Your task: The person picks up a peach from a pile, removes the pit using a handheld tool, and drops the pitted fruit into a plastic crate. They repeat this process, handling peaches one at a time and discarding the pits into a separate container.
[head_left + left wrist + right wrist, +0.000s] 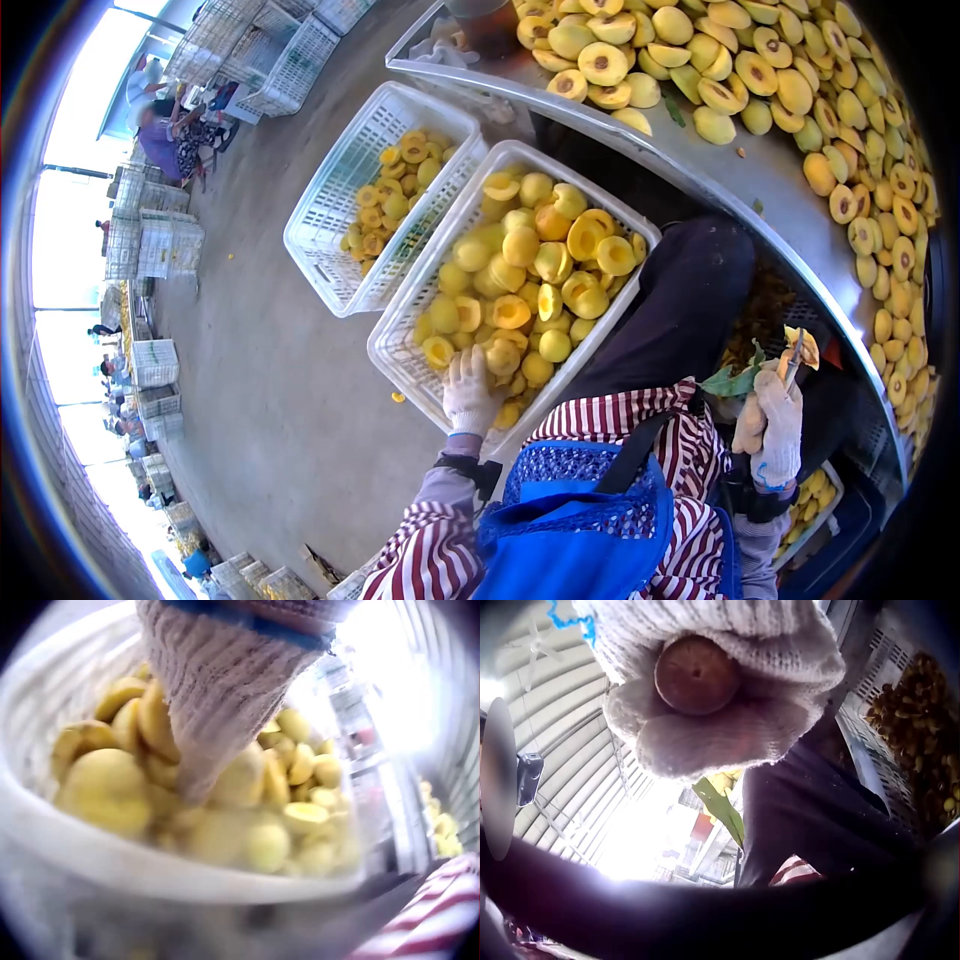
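Observation:
Wearing a white knit glove, my left hand (472,393) reaches into the near corner of a white plastic crate (395,352). Its fingers touch yellow peaches (510,312), many cut in half; in the left wrist view the fingertips are lost among the blurred fruit (107,791). Near my right thigh, my gloved right hand (775,425) grips a wooden-handled tool (697,675), whose round handle end shows in the right wrist view. A metal part of it sticks up from the fingers, with a piece of peach (803,346) at its tip. A green leaf (733,381) is beside the fingers.
A metal table (690,165) piled with peach halves (790,90) curves along the right. Another white crate (325,235), partly filled, stands beyond the first. Beside my right leg is a crate of dark brown scraps (919,720). Stacked crates (165,245) and people line the left.

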Demonstrator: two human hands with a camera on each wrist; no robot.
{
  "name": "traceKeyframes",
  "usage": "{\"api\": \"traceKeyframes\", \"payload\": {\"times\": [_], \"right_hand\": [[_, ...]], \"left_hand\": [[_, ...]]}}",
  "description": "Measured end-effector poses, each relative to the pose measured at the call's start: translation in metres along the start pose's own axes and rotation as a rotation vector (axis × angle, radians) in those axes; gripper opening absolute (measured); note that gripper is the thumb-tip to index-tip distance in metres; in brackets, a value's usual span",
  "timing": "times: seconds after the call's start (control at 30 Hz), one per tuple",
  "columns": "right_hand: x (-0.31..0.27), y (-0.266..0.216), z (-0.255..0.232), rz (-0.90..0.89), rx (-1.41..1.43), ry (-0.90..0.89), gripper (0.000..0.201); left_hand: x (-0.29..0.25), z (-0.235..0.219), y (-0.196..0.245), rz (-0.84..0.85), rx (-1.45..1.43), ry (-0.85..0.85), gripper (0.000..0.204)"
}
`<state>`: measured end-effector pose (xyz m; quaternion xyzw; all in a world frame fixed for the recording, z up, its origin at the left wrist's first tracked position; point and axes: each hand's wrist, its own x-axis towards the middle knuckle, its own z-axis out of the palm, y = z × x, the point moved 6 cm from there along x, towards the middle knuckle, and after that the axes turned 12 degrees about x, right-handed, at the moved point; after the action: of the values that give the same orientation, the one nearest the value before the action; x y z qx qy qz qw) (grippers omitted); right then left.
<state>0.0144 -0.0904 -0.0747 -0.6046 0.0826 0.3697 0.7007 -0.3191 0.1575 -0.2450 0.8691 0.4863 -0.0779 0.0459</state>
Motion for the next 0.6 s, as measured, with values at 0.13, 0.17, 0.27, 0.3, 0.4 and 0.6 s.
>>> {"api": "traceKeyframes", "payload": {"times": [0.13, 0.17, 0.27, 0.3, 0.4, 0.6], "right_hand": [[0.003, 0.005, -0.004, -0.008, -0.018, 0.008, 0.016], [0.003, 0.004, -0.003, -0.008, -0.017, 0.007, 0.016], [0.001, 0.001, 0.0, -0.012, -0.017, 0.002, 0.016], [0.001, 0.002, 0.003, -0.018, -0.019, -0.005, 0.016], [0.001, 0.004, 0.002, -0.011, -0.051, -0.011, 0.016], [-0.004, -0.002, 0.015, 0.026, -0.097, -0.031, 0.017]], "left_hand": [[0.001, 0.001, -0.011, 0.015, -0.047, -0.01, 0.07], [0.001, 0.008, -0.024, -0.045, -0.084, -0.045, 0.066], [-0.001, 0.03, -0.053, -0.176, -0.178, -0.179, 0.055], [-0.002, 0.031, -0.051, -0.189, -0.198, -0.241, 0.052], [-0.008, 0.034, -0.059, -0.222, -0.274, -0.255, 0.049], [0.009, 0.024, -0.137, -0.519, -0.426, 0.26, 0.065]]}}
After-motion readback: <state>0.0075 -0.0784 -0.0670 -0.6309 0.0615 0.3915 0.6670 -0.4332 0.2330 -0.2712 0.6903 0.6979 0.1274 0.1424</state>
